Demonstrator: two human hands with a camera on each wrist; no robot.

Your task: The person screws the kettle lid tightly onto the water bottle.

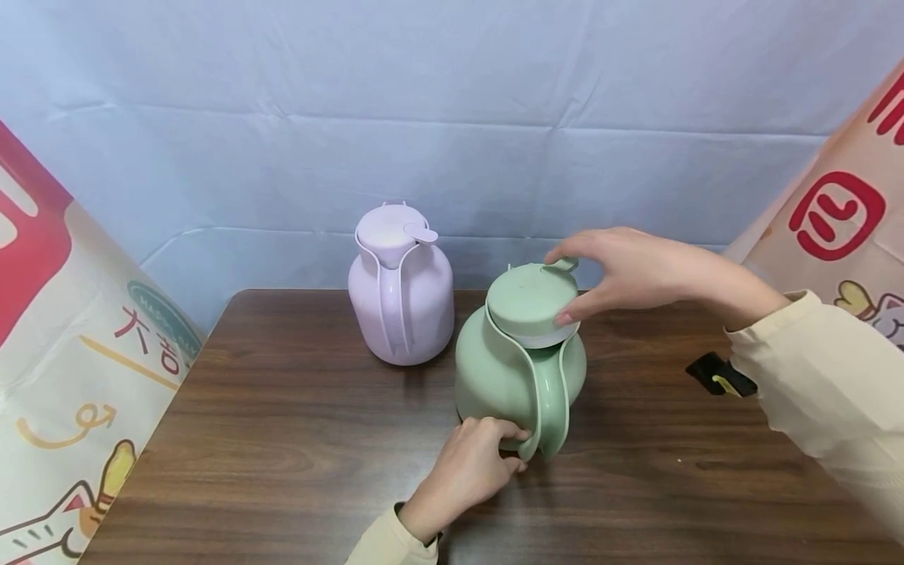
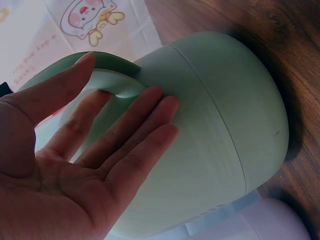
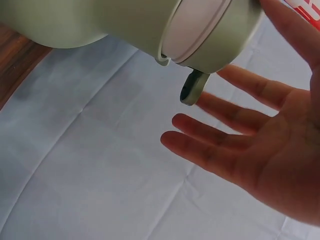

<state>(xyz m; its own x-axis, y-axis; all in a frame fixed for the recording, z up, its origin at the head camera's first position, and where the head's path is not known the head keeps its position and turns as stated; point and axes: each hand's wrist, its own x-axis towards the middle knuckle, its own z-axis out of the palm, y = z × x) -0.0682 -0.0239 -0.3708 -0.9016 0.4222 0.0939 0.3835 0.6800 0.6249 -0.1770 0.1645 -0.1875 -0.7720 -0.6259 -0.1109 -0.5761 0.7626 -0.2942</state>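
A green vacuum jug (image 1: 487, 392) stands on the table, its handle (image 1: 554, 404) facing the person. My left hand (image 1: 469, 463) pinches the lower end of that handle between thumb and index finger, while the other fingers lie nearly straight along the body in the left wrist view. At the top, my right hand (image 1: 632, 267) holds the green lid (image 1: 530, 298), thumb at its side and index finger at the tab (image 3: 194, 89). A white band (image 3: 192, 27) shows beneath the lid. Whether the lid is loose, I cannot tell.
A lilac vacuum jug (image 1: 427, 314) stands upright behind and left of the green one, near the back edge of the wooden table (image 1: 297, 439). A small black item (image 1: 716, 373) lies by the right sleeve. A pale cloth (image 1: 452, 102) hangs behind.
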